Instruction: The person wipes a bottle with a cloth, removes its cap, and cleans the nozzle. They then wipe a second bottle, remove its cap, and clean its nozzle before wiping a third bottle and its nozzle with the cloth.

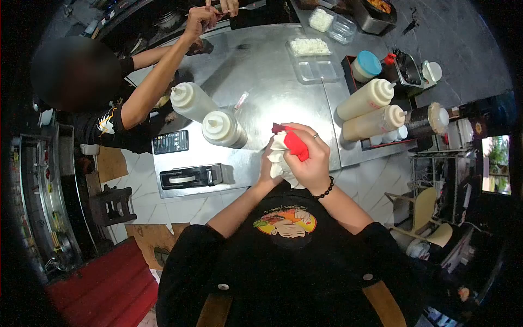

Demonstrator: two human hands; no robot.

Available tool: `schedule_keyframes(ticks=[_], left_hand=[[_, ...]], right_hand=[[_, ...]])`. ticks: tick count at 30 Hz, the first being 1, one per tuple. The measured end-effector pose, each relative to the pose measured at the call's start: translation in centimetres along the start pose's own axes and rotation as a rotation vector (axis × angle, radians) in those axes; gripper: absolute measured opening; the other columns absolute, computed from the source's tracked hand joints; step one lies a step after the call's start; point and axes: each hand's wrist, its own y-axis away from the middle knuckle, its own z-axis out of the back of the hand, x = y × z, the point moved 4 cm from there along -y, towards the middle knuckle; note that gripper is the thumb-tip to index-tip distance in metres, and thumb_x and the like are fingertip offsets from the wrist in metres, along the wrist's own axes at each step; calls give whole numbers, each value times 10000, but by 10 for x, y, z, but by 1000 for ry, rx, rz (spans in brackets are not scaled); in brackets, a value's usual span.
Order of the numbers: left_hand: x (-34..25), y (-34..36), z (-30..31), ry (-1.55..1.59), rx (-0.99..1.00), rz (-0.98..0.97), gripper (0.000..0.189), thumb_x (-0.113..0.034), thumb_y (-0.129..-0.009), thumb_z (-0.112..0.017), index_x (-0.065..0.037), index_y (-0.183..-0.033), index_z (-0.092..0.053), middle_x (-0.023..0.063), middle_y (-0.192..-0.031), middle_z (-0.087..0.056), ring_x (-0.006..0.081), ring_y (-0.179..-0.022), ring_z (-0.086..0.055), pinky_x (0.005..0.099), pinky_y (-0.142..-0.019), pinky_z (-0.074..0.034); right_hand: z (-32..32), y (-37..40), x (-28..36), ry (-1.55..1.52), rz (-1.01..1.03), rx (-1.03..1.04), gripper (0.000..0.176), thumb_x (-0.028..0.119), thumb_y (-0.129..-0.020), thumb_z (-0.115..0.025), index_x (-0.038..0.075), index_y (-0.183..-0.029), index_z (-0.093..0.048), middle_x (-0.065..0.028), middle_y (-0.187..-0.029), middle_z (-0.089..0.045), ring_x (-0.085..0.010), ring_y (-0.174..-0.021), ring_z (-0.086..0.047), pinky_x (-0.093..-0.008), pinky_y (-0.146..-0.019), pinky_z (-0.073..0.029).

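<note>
In front of my chest, close to the edge of the steel table, both hands hold a crumpled red and white cloth [279,158]. My right hand [314,164], with a ring and a dark bead bracelet, is closed around its red part. Lower down, my left hand [266,171] grips the white part from the left side; its fingers are mostly hidden behind the cloth and my right hand. Two white squeeze bottles, one nearer [224,131] and one farther [190,101], stand upright to the left of my hands.
A phone [170,142] and a black tape dispenser [190,177] lie on the steel table [256,60] at left. A co-worker's arm [158,87] reaches over the far left. More squeeze bottles [368,101] rest at right, near a clear container [310,60] of white shredded food.
</note>
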Motion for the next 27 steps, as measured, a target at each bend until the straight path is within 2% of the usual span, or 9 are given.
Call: schedule_keyframes(ticks=[2,5,6,15,18,20,21,24,27], left_hand=[[17,0,2,164,-18,100,475,-171,-753,-706,-54,-1161,-492,84,-1005,-620,181,-891,-615,311,-778,-489],[7,-4,10,-526,69,-117,539,-275,-705,-748,-24,-1108,-493,177,-943,-632,305,-880,-639,386,-741,-490],[-2,-6,8,-421,73,-40,537,-279,-706,-748,-27,-1108,-496,172,-947,-636,310,-881,-640,387,-745,-490],[14,-15,15,-247,82,87,630,-304,-687,-772,-28,-1184,-501,192,-1087,-614,339,-1010,-603,376,-859,-472],[13,-19,7,-457,88,9,698,-283,-639,-803,-45,-1216,-492,191,-1121,-604,348,-1046,-590,378,-883,-469],[-8,-21,-5,-324,58,25,755,-238,-576,-835,-71,-1228,-492,169,-1126,-606,327,-1056,-591,368,-892,-470],[-25,-19,-8,-511,78,-133,764,-212,-553,-843,-75,-1220,-496,163,-1112,-610,322,-1046,-596,364,-888,-473],[-19,-23,-9,-406,129,-63,810,-152,-551,-854,-73,-1252,-457,99,-1132,-606,190,-1069,-583,320,-911,-462],[-16,-29,-14,-395,150,-64,818,-181,-547,-861,-72,-1251,-458,104,-1129,-606,189,-1064,-585,319,-909,-464]], right_hand=[[2,-2,-6,0,55,48,339,53,-625,-653,-25,-955,-635,-180,-1048,-638,-307,-936,-633,-351,-828,-498],[13,-11,-15,-190,202,332,341,58,-615,-654,-28,-945,-645,-178,-1086,-634,-301,-956,-632,-349,-844,-494],[14,-14,-17,-237,207,358,327,59,-626,-653,-34,-939,-652,-173,-1090,-639,-300,-975,-628,-356,-861,-489],[5,-3,-12,-234,254,-31,269,-15,-666,-614,-66,-930,-630,-184,-972,-663,-329,-956,-631,-380,-866,-481],[13,3,-18,-200,265,-167,296,-42,-661,-586,-82,-952,-620,-206,-954,-658,-331,-944,-632,-380,-866,-479],[26,13,-34,-251,174,-172,314,99,-807,-504,-86,-1048,-583,-196,-1036,-637,-306,-978,-616,-394,-915,-456],[37,23,-55,-617,-48,-415,412,234,-898,-485,-46,-1201,-493,-180,-1077,-611,-290,-974,-613,-405,-898,-475],[69,-9,-58,-1461,-75,-114,552,495,-954,-381,77,-1310,-432,-73,-1220,-555,-213,-1076,-567,-417,-956,-445],[102,-4,-116,-1286,-59,-124,669,557,-932,-351,62,-1383,-348,-136,-1327,-470,-296,-1148,-520,-460,-999,-415]])
